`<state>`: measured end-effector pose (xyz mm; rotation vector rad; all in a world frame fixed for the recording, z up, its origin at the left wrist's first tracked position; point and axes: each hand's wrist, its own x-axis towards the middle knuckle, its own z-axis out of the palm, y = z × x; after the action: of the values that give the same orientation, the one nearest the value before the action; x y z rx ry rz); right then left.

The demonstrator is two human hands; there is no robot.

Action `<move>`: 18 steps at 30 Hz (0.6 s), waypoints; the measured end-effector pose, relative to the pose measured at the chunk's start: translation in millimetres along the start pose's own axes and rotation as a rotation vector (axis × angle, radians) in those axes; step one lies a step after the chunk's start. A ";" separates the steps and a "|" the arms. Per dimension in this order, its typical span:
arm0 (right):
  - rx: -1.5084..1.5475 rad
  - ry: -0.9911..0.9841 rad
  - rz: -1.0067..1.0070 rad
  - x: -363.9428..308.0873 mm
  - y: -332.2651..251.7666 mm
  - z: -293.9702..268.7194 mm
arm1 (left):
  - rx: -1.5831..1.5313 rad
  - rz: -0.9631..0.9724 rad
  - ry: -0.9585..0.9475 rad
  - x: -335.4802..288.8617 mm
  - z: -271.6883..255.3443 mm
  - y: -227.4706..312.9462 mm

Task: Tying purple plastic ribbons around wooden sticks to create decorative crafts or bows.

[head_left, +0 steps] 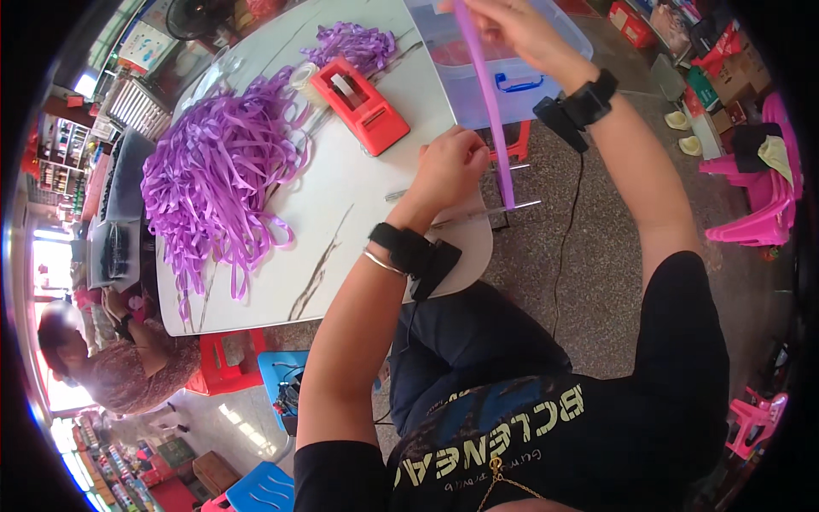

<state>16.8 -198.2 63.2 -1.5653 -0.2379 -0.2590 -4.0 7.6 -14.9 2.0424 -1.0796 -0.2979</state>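
Note:
My right hand (522, 36) is raised at the far right, its fingers closed on a purple ribbon (493, 111). The ribbon runs down in a flat strip to a thin metal rod (518, 206) that sticks out past the table's right edge. My left hand (450, 171) rests low over that edge with curled fingers beside the rods; what lies inside them is hidden. A large heap of purple ribbon loops (222, 162) covers the table's left part. A smaller ribbon pile (354, 47) lies at the back, near a red tape dispenser (360, 107).
The white marbled table (341, 213) has a rounded near corner by my legs. Right of it stands a translucent bin (529, 109) with a blue handle. A pale tape roll (303, 78) touches the dispenser. Another person (128, 367) sits at the left. Pink chairs (759, 196) stand right.

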 end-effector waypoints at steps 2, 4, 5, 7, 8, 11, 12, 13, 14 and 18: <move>-0.019 0.011 0.058 6.4 26.9 -1.8 | -0.017 0.001 0.014 -0.1 -0.7 -0.3; -0.077 0.015 0.071 2.9 55.5 -3.7 | -0.050 0.018 0.041 0.3 -1.1 0.8; -0.070 0.015 0.075 -0.7 67.5 -2.6 | -0.048 0.010 0.037 0.1 -3.1 1.4; -0.055 0.096 0.194 -10.8 93.5 0.3 | -0.045 0.025 0.011 -1.0 -7.4 3.5; 0.007 0.137 0.275 -13.7 119.4 -7.6 | -0.048 0.028 0.002 0.1 -6.4 8.1; -0.041 0.232 0.406 -35.0 174.1 -5.6 | -0.044 0.019 -0.003 -0.3 -5.2 11.1; -0.040 0.237 0.407 -44.3 185.8 -5.9 | -0.070 0.037 0.001 -0.2 -4.3 10.8; -0.020 0.193 0.471 -55.9 194.7 0.4 | -0.092 0.048 0.007 -1.7 -4.6 8.8; 0.000 0.151 0.535 -69.5 203.2 8.7 | -0.091 0.046 0.004 -2.3 -4.6 7.2; 0.275 0.121 0.497 -153.1 245.7 37.5 | -0.026 0.098 -0.052 1.3 -0.7 11.8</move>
<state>-51.7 -161.5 -218.2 -1.2825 0.2049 0.0686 -9.9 3.2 -5.6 1.9612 -1.1970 -0.3148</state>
